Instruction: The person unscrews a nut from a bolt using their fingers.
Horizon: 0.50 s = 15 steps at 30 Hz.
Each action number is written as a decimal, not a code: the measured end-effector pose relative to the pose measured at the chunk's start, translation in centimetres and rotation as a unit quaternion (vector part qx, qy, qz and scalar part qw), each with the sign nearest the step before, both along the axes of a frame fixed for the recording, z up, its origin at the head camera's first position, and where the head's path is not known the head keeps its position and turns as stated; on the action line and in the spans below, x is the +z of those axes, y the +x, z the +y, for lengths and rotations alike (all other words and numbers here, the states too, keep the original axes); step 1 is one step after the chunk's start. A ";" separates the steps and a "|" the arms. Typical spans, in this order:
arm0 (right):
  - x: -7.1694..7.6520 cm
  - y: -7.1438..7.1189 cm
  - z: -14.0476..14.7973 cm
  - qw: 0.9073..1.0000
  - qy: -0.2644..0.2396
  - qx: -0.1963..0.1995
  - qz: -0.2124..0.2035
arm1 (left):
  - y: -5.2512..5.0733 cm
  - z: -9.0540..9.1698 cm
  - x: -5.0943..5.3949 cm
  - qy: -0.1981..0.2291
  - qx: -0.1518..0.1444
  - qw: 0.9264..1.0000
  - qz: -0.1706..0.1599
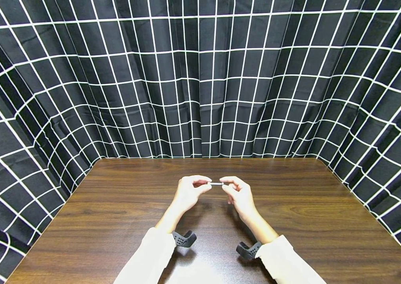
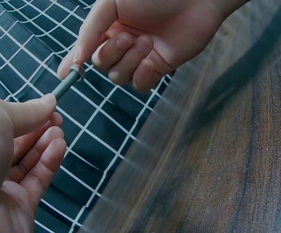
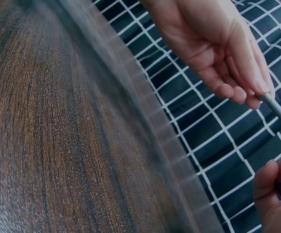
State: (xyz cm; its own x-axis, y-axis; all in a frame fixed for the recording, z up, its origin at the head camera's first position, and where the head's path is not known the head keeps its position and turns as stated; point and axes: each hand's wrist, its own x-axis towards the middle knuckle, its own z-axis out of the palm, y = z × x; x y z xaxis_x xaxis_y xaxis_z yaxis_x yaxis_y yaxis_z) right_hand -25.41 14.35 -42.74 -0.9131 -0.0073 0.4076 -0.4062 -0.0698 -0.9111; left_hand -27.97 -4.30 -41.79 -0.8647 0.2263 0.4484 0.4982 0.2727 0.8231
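Bolt between my two hands, over the table, curtain behind and to both sides.
My left hand [image 1: 187, 194] is at the left end of the bolt [image 1: 216, 184] and my right hand [image 1: 241, 198] at its right end, where its wider part sits by my right fingertips; the bolt lies crosswise before me, above the table [image 1: 115, 205]. The curtain [image 1: 207, 79] stands beyond the table's far edge and runs along its left and right sides. Nearer me, one wrist mount [image 1: 185, 239] sits inward of my left sleeve [image 1: 150, 252], another [image 1: 248, 250] inward of my right sleeve [image 1: 285, 258], the two well apart.
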 end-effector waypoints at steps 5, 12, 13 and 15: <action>0.1 0.1 0.0 1.000 -0.002 0.002 -0.002 | -0.1 0.0 -0.1 0.000 -0.001 1.000 0.005; 0.2 0.1 0.0 1.000 0.000 -0.005 -0.001 | -0.1 0.0 -0.1 -0.004 0.000 1.000 0.003; 0.2 0.1 0.0 1.000 -0.002 -0.006 -0.002 | -0.1 0.0 -0.1 -0.004 0.001 1.000 0.004; 0.2 0.1 0.0 1.000 -0.006 -0.005 -0.002 | -0.1 0.0 -0.1 -0.006 0.002 1.000 0.003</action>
